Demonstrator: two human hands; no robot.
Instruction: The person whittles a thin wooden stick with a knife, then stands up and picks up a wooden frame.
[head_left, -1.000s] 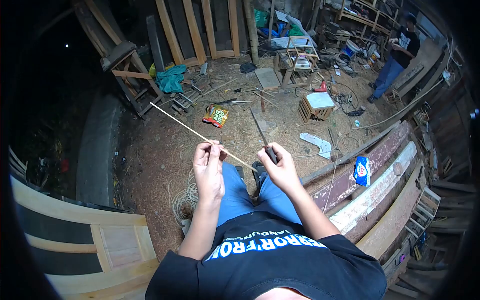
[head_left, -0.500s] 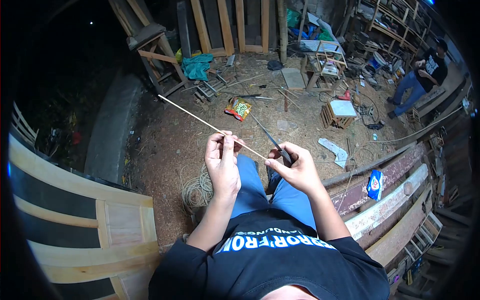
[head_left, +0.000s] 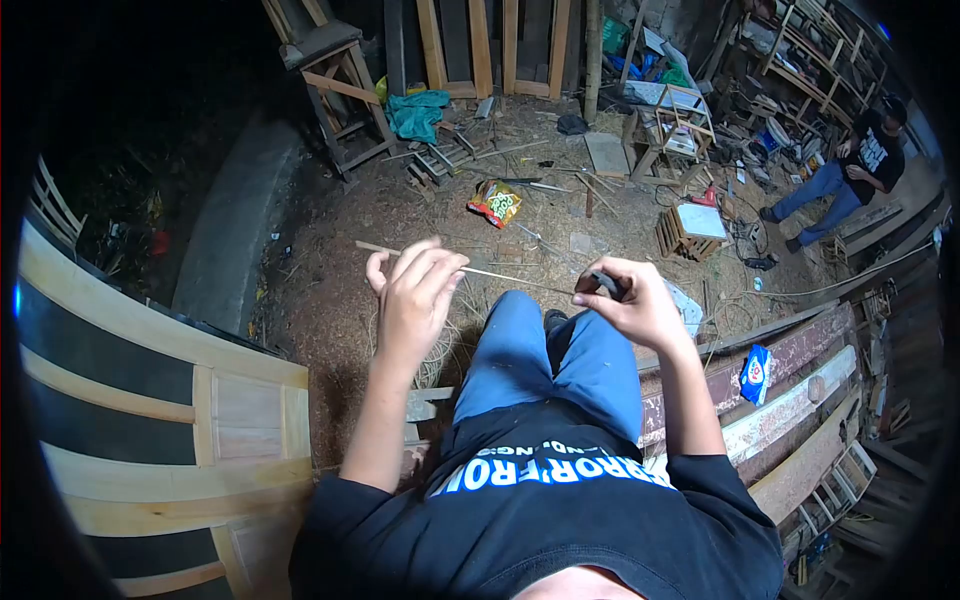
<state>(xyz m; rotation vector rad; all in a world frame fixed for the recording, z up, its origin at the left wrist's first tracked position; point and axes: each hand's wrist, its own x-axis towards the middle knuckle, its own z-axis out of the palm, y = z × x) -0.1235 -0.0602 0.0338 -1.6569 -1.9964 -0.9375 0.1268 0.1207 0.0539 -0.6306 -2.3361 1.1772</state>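
A thin, pale wooden stick (head_left: 505, 277) stretches between my two hands, in front of my knees. My left hand (head_left: 408, 305) has its fingers bent around the stick's left part, with the tip poking out past the thumb. At the stick's other end, my right hand (head_left: 640, 305) pinches it between thumb and fingers. That same hand also grips a dark-handled knife (head_left: 608, 284); its blade is hard to make out from this angle.
A wooden panelled door (head_left: 250, 415) lies at my left. Weathered planks (head_left: 800, 395) with a blue packet (head_left: 755, 373) are at my right. On the littered ground lie a snack bag (head_left: 495, 203) and a slatted crate (head_left: 690, 232). Another person (head_left: 870, 160) sits at the far right.
My left hand has slid left along the stick toward its far tip and turned, back of the hand showing. The right hand moved slightly right; the knife blade no longer shows clearly.
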